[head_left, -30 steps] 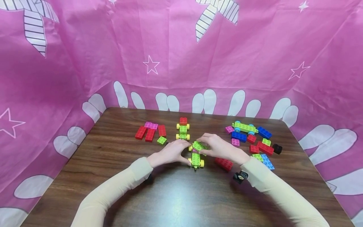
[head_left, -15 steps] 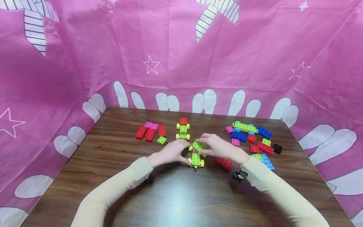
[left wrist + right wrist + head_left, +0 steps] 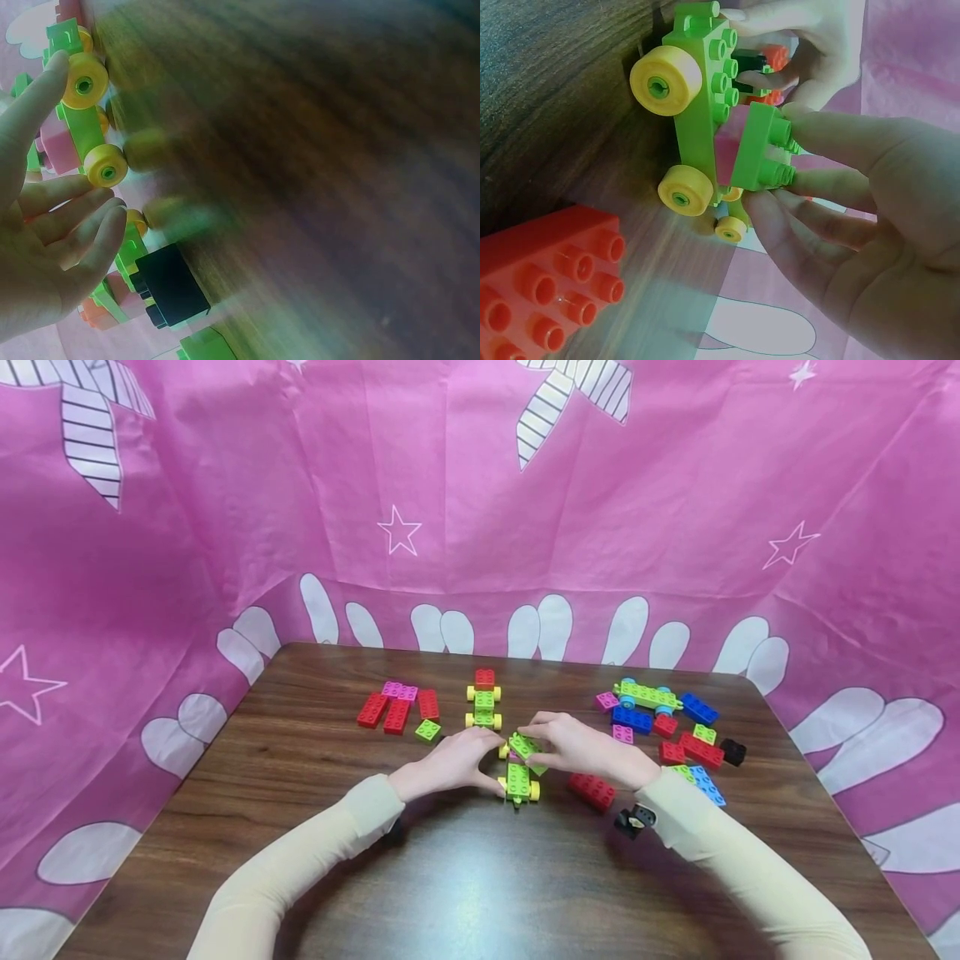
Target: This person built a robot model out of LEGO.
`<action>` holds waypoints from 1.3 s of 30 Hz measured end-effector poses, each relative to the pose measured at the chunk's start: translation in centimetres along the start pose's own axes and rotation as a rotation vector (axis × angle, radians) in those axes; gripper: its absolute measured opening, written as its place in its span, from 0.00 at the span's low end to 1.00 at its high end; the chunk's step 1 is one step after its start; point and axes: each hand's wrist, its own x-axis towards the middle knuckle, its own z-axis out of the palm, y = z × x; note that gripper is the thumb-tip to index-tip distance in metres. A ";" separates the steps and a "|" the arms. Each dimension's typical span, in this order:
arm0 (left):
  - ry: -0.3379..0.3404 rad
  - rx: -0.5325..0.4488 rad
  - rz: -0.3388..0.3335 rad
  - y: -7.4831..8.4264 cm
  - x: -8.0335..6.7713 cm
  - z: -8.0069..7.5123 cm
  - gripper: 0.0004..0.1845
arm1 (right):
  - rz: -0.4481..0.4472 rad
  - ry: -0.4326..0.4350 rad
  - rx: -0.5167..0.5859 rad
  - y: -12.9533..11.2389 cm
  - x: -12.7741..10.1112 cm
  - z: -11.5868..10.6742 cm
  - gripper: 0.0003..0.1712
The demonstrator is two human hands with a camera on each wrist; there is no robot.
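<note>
A green wheeled base (image 3: 518,782) with yellow wheels stands on the brown table (image 3: 465,877) near the middle. My left hand (image 3: 497,767) grips it from the left, thumb at its far end and fingers at its near end. My right hand (image 3: 534,745) pinches a small green brick (image 3: 525,746) and holds it tilted over the far half of the base. In the right wrist view the green brick (image 3: 761,150) sits against the studs of the base (image 3: 697,112), beside a pink piece. The left wrist view shows the base (image 3: 82,120) side-on, next to my fingers.
A red brick (image 3: 592,792) lies just right of the base. Another yellow-wheeled car (image 3: 483,697) topped with a red brick stands behind. Red, pink and green bricks (image 3: 397,706) lie at the left, and a mixed pile with a blue-wheeled car (image 3: 647,696) at the right. Pink cloth walls surround the table.
Almost nothing: my right wrist has lifted a touch, while both hands, the base and the green brick stay where they were.
</note>
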 end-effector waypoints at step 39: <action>0.033 0.027 0.011 -0.1 0.1 0.3 0.43 | 0.102 0.154 0.038 0.2 0.2 1.3 0.23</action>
